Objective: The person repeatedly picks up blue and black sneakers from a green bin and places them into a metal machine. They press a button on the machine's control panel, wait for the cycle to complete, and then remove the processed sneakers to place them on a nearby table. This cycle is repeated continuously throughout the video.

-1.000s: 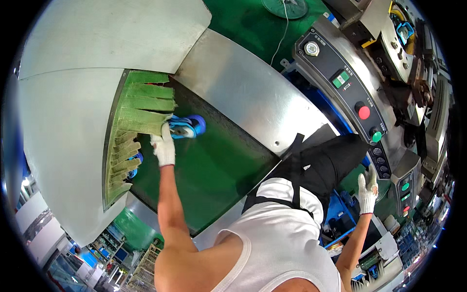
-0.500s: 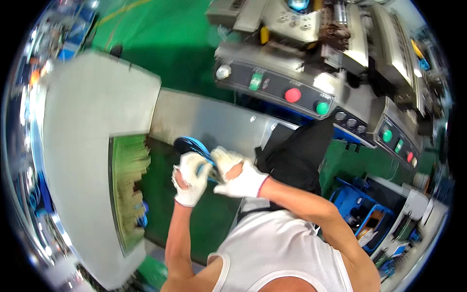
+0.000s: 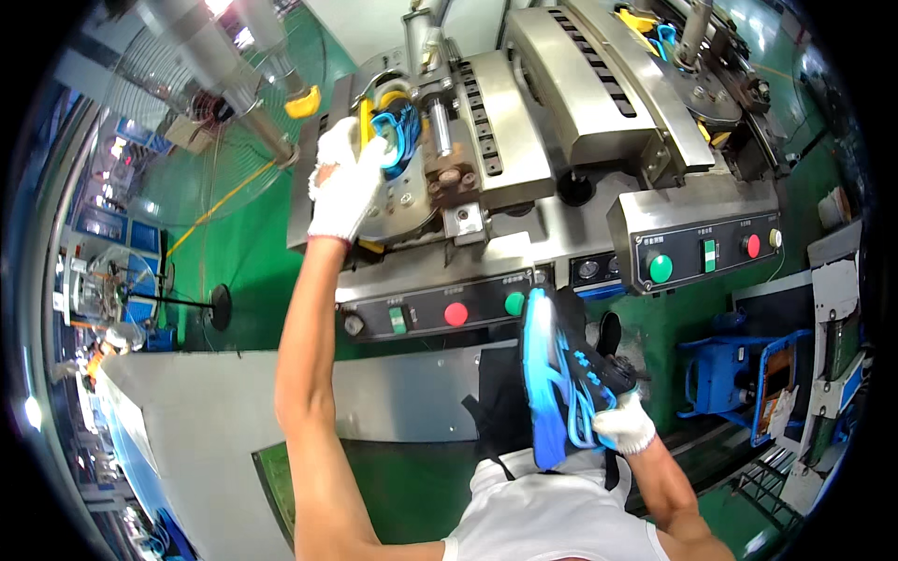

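Observation:
My left hand, in a white glove, reaches over the machine at upper left with thumb and fingers apart. Its thumb is at the edge of a blue and black shoe upper seated on the machine's round head; whether it presses on it is hard to tell. My right hand, gloved too, is closed on the lower right side of another blue and black shoe upper. That upper stands lengthwise in front of my body, its blue side facing left.
A control panel with green and red buttons runs along the machine front. Another panel sits to the right. A metal bench lies below. Blue crates stand at right, and a fan on the green floor at left.
My view has turned toward the machines. My hands, together before on a blue and black piece over the bench, are now apart: the left at the machine, the right holding a shoe upper near my body.

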Motion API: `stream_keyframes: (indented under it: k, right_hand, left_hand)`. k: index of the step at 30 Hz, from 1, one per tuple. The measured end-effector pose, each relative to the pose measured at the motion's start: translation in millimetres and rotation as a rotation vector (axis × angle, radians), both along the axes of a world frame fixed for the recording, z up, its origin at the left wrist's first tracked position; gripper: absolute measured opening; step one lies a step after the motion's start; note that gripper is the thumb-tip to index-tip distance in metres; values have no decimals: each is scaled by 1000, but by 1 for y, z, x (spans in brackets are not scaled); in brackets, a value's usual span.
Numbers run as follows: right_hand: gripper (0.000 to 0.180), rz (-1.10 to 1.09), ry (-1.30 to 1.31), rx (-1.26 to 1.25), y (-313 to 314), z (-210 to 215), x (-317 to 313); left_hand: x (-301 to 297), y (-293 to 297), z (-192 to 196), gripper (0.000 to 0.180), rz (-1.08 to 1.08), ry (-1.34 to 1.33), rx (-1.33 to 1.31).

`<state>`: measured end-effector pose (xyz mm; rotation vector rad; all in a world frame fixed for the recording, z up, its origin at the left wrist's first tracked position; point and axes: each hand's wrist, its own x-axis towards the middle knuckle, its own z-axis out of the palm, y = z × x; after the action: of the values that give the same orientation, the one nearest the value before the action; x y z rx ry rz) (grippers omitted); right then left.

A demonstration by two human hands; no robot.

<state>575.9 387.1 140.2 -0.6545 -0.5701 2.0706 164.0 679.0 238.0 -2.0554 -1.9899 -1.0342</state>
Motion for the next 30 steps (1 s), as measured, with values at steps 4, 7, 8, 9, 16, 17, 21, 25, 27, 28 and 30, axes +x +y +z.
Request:
stream_keyframes:
  k: [4, 7, 8, 9, 16, 17, 21, 25, 27, 28, 30]
  right_hand:
    - [124, -240, 105, -82, -22, -17, 20]
    - [123, -220, 118, -152, -40, -33, 42]
    - [116, -260, 63, -134, -44, -38, 43]
    - [108, -304, 7, -114, -44, -36, 43]
    - [59, -335, 218, -387, -72, -108, 74]
    - [60, -308, 171, -387, -68, -106, 75]
    - [85, -300, -201, -176, -2, -33, 12]
    - [60, -280, -252, -100, 48, 17, -32]
    - [43, -209, -327, -92, 76, 35, -50]
    - [33, -238, -384, -68, 98, 61, -82]
    - [39, -238, -352, 58, 160, 83, -133]
  left_hand:
    - [6, 104, -33, 86, 288, 43, -261]
    - [8, 130, -74, 105, 437, -29, -462]
    - [7, 141, -82, 105, 468, -5, -459]
    - [9, 150, -79, 102, 441, 23, -486]
    - [-44, 125, 4, 92, 348, 68, -289]
    - [-50, 106, 14, 90, 315, 23, -198]
    - [-35, -33, 67, 71, 206, -229, -34]
    - [-55, -191, 30, 63, 214, -442, 65]
    - [-62, -268, -1, 63, 321, -447, 17]
    - [-70, -301, -27, 63, 387, -458, -28]
    - [-79, -356, -65, 62, 534, -509, -178]
